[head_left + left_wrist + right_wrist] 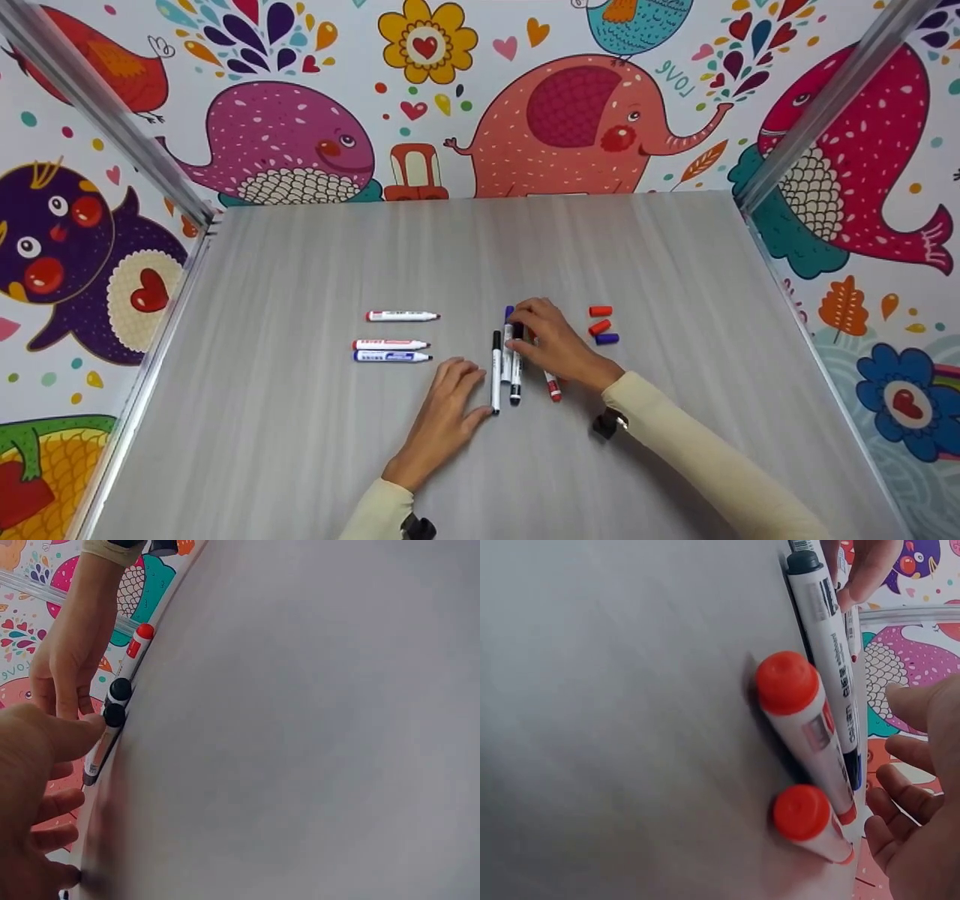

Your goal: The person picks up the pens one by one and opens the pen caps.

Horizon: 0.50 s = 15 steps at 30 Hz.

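Note:
My left hand [441,412] rests on the table with fingers spread, its thumb by the lower end of a black-capped marker [496,375]. Over the neighbouring markers hovers my right hand [559,341], its fingers loosely bent. Under or beside it lie a blue-capped marker [507,364], another black marker [515,386] and a red marker [553,388], partly hidden. The right wrist view shows two red markers side by side, the larger red marker [799,705] and a smaller-looking one [806,817]; the right fingers stand apart from them.
Three uncapped markers lie to the left: a red one [403,316], a second red one [390,345] and a blue one [391,357]. Loose caps sit at the right: two red caps [600,310] and a blue cap [607,339]. Patterned walls [420,97] enclose the grey table [285,255].

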### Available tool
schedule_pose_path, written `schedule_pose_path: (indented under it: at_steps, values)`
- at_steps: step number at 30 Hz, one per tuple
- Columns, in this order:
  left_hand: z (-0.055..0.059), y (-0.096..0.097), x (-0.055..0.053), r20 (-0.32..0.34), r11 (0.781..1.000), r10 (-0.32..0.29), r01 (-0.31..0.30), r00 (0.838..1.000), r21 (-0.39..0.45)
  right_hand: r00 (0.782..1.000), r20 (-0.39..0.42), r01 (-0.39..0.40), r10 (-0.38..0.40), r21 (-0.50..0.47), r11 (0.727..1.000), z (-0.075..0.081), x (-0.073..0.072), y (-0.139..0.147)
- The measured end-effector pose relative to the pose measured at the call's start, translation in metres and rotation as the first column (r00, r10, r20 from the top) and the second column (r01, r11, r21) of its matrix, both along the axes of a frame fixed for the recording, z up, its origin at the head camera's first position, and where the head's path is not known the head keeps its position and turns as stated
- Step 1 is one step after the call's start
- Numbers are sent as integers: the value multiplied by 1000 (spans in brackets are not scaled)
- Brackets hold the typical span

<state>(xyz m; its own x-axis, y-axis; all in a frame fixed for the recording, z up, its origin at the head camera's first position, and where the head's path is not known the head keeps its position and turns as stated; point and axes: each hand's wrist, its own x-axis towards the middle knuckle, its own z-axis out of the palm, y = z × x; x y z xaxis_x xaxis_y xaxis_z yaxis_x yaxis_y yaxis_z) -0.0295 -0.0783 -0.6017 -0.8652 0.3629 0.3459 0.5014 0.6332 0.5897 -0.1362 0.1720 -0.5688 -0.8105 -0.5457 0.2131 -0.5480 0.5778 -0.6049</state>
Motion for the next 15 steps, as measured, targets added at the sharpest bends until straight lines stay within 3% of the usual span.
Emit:
schedule_pose_path:
  at_steps: [6, 15]
  values:
    - [-1, 4, 2, -1, 1000, -3, 3, 1000, -4, 999, -28, -26, 27, 34, 999, -4, -3, -7]
    - [-3, 12, 5, -28, 997, -3, 1, 1000, -75, 998, -44, -30, 34, 79, 996, -10, -9, -14]
